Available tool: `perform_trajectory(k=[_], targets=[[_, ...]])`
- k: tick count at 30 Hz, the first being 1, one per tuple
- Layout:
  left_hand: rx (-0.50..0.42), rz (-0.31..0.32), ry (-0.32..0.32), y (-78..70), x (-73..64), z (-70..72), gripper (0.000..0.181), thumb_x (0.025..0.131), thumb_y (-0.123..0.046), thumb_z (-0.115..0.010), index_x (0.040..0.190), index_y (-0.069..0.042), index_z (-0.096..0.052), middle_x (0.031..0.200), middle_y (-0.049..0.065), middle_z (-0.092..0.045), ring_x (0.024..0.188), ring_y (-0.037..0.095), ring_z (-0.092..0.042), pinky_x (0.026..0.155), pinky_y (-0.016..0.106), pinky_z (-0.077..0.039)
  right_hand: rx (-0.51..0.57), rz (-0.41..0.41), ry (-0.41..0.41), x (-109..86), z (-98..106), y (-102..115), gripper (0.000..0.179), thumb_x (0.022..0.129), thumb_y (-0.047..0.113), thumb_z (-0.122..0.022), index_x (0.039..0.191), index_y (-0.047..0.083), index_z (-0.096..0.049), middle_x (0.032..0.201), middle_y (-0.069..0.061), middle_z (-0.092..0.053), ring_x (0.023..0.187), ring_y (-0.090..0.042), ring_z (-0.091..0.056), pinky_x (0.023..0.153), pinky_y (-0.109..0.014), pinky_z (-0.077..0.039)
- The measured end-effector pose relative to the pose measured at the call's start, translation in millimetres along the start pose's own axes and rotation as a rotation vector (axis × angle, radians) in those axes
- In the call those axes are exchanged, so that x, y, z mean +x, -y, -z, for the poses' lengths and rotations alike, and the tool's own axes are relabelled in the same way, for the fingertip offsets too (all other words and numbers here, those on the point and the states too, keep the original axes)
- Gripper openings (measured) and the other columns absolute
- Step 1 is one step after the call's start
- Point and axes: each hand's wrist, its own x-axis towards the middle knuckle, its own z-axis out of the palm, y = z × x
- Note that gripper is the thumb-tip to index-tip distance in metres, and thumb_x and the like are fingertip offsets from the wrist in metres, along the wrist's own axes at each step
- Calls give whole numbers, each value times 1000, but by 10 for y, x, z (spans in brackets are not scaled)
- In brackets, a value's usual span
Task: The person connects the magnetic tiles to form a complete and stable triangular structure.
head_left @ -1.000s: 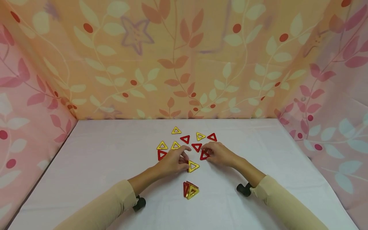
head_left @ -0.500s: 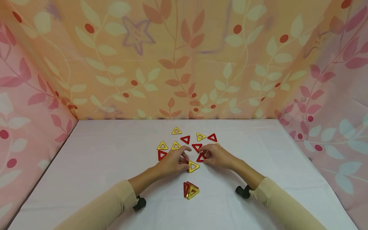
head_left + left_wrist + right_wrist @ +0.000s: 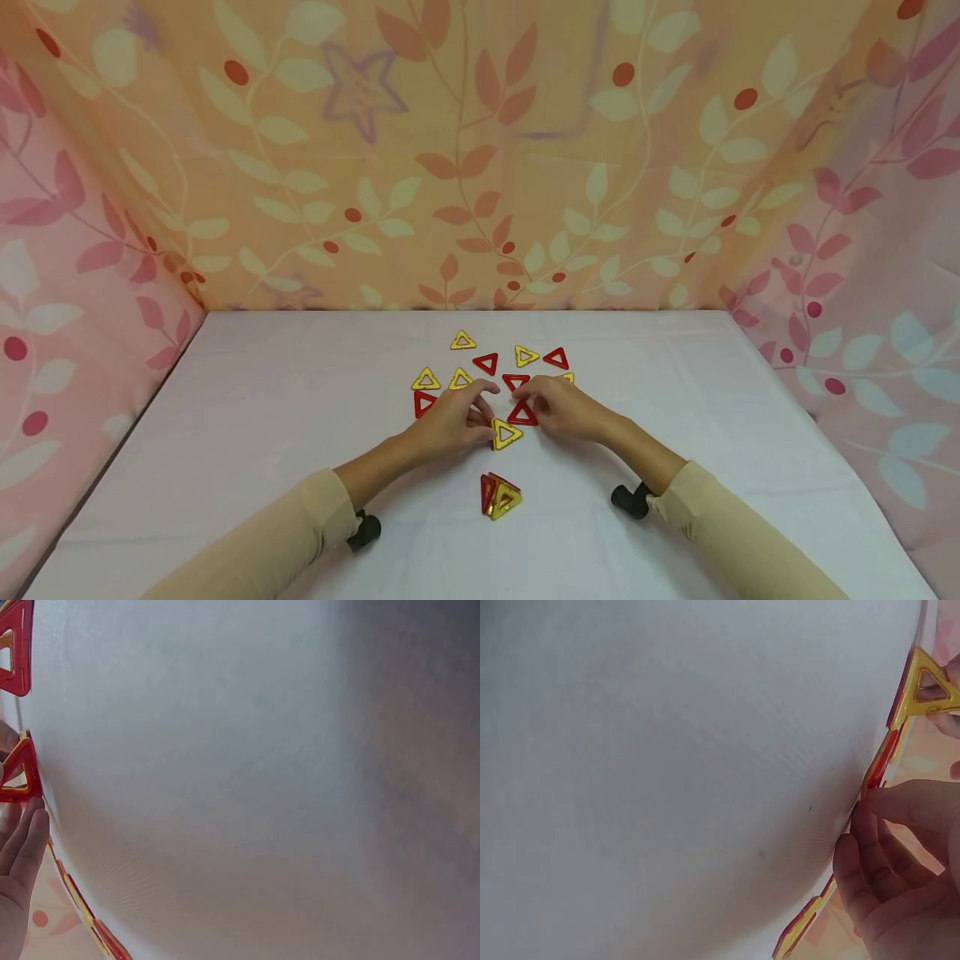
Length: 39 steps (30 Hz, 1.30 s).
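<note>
My left hand [image 3: 453, 425] pinches the left side of a small standing form of triangular magnetic tiles. Its yellow tile [image 3: 517, 433] faces right in the head view, and a red tile [image 3: 31, 774] shows on its other side in the left wrist view. Just behind and right of it, a red triangular magnetic tile [image 3: 517, 422] lies on the table. The fingers of my right hand [image 3: 573, 408] hold that tile by its right edge; the fingertips partly cover it. In the right wrist view, the same red tile [image 3: 885, 759] lies low between thumb and yellow form.
Nearer the front stands a red and yellow tile form [image 3: 486, 493]. Several loose tiles lie flat behind the hands, among them a yellow tile [image 3: 453, 345], a red tile [image 3: 492, 363] and another red tile [image 3: 418, 404] left of the left hand. A floral curtain [image 3: 480, 167] closes the back.
My right hand has slid the red tile leftward and slightly forward, turning it, closer to the yellow tile form. A yellow tile behind the right hand has come into view. The left hand stays put.
</note>
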Motion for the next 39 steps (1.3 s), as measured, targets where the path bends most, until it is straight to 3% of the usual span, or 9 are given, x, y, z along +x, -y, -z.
perform_trajectory(k=[8,28,39], targets=[[0,3,2,-22,3,0,56,86,-8,-78,134,-5,-51,96,0,-69,90,11,-66,80,23,-55,1,7,7,-6,4,37,37,85,-7,-64,121,3,-68,98,-2,-65,82,-17,-56,72,-25,-49],[0,-19,-7,-18,8,-21,54,85,-7,-78,133,-4,-51,97,2,-68,91,12,-67,81,23,-55,-1,-19,25,4,-53,95,32,87,6,-74,118,6,-69,97,1,-64,85,-18,-56,74,-27,-50],[-2,-12,-10,-21,8,-21,55,86,-7,-78,134,-4,-51,99,3,-68,92,13,-66,81,24,-55,-31,-58,-15,-22,-66,202,36,84,6,-78,119,8,-68,101,0,-60,89,-17,-54,79,-31,-51]])
